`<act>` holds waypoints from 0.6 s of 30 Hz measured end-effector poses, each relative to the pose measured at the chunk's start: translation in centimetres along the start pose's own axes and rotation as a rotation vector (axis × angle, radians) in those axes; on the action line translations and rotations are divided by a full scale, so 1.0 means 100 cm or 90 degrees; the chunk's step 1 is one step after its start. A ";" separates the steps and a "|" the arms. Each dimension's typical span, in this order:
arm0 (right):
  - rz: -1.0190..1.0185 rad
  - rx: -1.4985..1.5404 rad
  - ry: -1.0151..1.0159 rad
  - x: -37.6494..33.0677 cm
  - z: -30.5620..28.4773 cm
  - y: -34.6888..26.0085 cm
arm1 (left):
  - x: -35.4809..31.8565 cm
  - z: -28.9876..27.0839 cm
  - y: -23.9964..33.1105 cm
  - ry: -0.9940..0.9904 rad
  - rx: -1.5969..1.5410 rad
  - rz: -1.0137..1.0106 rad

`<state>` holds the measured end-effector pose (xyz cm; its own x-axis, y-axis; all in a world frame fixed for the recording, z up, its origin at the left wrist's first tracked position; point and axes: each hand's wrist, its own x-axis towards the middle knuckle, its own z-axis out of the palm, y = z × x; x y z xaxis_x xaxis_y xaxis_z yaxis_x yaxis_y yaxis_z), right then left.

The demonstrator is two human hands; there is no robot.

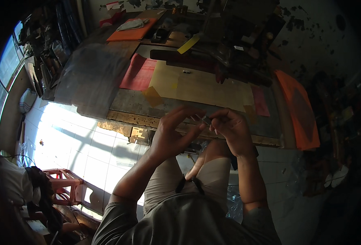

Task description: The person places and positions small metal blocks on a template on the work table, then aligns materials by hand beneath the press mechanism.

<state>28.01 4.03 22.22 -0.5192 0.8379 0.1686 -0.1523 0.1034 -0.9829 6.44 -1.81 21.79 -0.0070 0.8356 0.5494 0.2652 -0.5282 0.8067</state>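
Both my hands meet above the near edge of the worktable (119, 116). In the fingertips of my right hand (233, 130) is a small dark grey piece (206, 120), too small to name; thumb and fingers are closed on it. My left hand (173, 132) comes up to it from the other side, its fingers bent and its thumb stretched out, with a gap between them. Beyond the hands, a wide yellowish sheet (205, 87) lies on the table. A small dark and white object (186, 71) rests on that sheet.
A red sheet (139, 73) lies left of the yellowish one, beside a translucent plastic sheet (90, 77). Dark machinery (229, 49) stands across the back. Orange sheets (298, 110) hang over the right end. A red stool (64, 185) and another person (17, 183) are at lower left.
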 end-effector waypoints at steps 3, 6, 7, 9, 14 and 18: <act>-0.002 -0.019 -0.014 -0.003 0.007 0.005 | -0.006 0.000 -0.013 -0.008 0.039 0.030; 0.002 -0.037 -0.012 -0.004 0.008 0.004 | -0.011 -0.004 -0.023 0.035 0.047 0.013; 0.002 -0.031 -0.013 -0.005 0.006 0.005 | -0.012 -0.008 -0.027 0.033 0.052 0.011; -0.073 -0.194 0.052 -0.009 -0.002 0.007 | -0.012 -0.016 -0.034 0.051 0.019 -0.108; -0.187 -0.270 0.044 -0.015 0.021 0.004 | -0.020 -0.007 -0.021 0.001 -0.085 -0.202; -0.172 -0.209 0.073 -0.018 0.025 0.005 | -0.027 0.002 -0.015 -0.012 -0.156 -0.250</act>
<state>26.74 1.19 21.62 -0.3978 0.8092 0.4323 0.0155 0.4771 -0.8787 6.31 -3.29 19.07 -0.0428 0.9810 0.1891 0.0101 -0.1888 0.9820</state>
